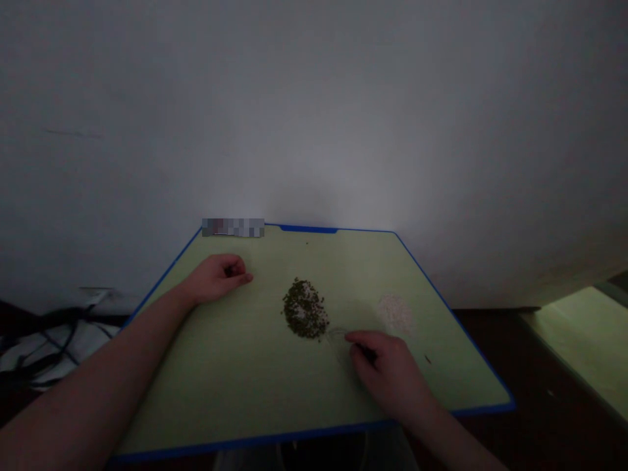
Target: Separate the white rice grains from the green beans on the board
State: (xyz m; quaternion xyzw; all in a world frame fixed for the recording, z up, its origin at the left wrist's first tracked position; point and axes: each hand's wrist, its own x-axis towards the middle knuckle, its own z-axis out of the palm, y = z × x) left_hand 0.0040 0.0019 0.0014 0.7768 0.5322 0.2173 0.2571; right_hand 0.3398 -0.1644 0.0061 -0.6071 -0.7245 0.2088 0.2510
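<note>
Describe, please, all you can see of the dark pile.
The pile is a low, oval heap of small dark-green bits, perhaps seeds, with pale ones mixed in and ragged edges. It lies on the table between the left hand and right hand, touched by neither; whether the clear thing at the right hand touches it is unclear.

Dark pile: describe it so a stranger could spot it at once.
On the blue-edged table, look between the left hand and the right hand. The dark pile lies there, greenish bits mixed with white; the other pile, farther right, is all pale.
</note>
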